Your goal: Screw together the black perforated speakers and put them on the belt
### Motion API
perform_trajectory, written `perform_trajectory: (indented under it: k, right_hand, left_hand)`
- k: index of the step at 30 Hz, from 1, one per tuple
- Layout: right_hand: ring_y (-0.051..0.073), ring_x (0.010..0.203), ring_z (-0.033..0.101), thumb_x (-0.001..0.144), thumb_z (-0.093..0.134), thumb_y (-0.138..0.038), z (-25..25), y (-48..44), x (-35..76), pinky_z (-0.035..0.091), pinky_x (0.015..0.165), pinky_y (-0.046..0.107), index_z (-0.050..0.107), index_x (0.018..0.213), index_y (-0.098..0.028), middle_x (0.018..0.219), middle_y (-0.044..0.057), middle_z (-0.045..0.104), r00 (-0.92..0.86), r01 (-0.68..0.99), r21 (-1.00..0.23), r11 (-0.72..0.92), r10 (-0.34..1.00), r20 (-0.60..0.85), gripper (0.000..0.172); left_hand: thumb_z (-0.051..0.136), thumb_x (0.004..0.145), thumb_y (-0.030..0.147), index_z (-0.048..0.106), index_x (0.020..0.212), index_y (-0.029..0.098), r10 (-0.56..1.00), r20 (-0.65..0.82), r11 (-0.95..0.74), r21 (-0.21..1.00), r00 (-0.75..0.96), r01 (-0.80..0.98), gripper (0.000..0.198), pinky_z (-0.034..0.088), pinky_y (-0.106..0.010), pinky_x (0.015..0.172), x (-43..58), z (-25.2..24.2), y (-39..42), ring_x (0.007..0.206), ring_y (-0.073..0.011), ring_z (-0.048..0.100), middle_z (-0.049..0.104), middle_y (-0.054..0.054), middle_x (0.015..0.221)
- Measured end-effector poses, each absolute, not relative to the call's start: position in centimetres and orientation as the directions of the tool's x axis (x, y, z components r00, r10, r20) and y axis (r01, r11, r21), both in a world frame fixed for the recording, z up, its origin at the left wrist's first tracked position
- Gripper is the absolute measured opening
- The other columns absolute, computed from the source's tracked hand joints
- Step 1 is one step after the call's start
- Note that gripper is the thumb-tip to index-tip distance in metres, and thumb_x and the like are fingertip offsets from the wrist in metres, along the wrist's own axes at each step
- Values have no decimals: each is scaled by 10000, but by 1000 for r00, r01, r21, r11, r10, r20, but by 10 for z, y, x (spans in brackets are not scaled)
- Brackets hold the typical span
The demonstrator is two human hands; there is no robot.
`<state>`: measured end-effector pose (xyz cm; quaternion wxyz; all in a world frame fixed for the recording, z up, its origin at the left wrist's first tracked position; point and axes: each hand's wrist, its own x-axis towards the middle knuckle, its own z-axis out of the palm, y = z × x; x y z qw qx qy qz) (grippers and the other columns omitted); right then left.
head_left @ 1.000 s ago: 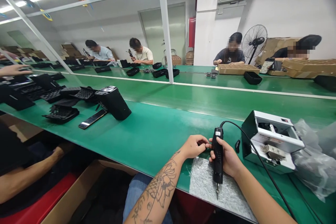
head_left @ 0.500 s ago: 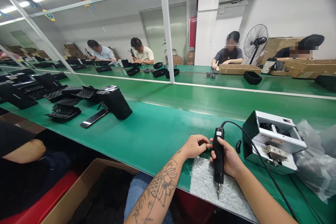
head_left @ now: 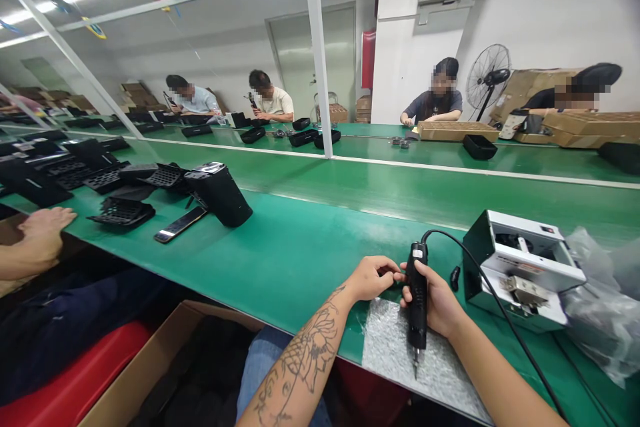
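Right hand [head_left: 434,300] clamped shut round the corded electric screwdriver [head_left: 417,290], its bit [head_left: 415,365] jutting over the foil bubble mat [head_left: 425,373] on the table [head_left: 300,247], left hand [head_left: 373,278] curled closed, grip unclear: one slip could skid that bit.

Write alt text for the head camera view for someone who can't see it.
A person's right hand grips a black electric screwdriver tip-down over a silver mat, left hand beside it, on a green workbench; a white benchtop machine stands to the right.

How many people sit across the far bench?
4: a blue-shirted person, a pale-shirted person, both left of the white post; a dark-topped person and a low-leaning person right of it. Others may be hidden.
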<state>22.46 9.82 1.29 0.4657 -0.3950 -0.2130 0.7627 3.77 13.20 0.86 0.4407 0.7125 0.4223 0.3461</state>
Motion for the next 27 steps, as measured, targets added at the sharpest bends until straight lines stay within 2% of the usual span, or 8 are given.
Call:
perform_trajectory:
  k: [6,18,27]
  right_hand:
    - [142,508,593,957,646,-431,13,98,226,591,545,375,689,1117,-178,993,88,785,-259,-542,-692,-477,878,-402,302]
    - [146,505,589,962,640,-424,14,98,224,589,543,382,683,1124,-167,979,89,784,-255,-545,-690,-476,878,-405,307]
    - [146,506,588,953,653,-433,13,98,224,587,541,378,679,1123,-173,975,88,784,-255,-546,-688,-478,877,-407,311]
  left_hand:
    - [587,817,130,808,992,130,905,121,-256,921,407,294,282,526,-237,788,37,8,132,847,-153,692,799,-44,970]
    - [574,828,139,807,963,126,903,116,-246,929,413,277,270,495,-219,721,38,6,133,775,-132,659,790,-38,912]
    - [572,809,136,806,959,124,905,125,-254,926,407,281,278,503,-224,742,37,7,133,791,-137,667,792,-35,917]
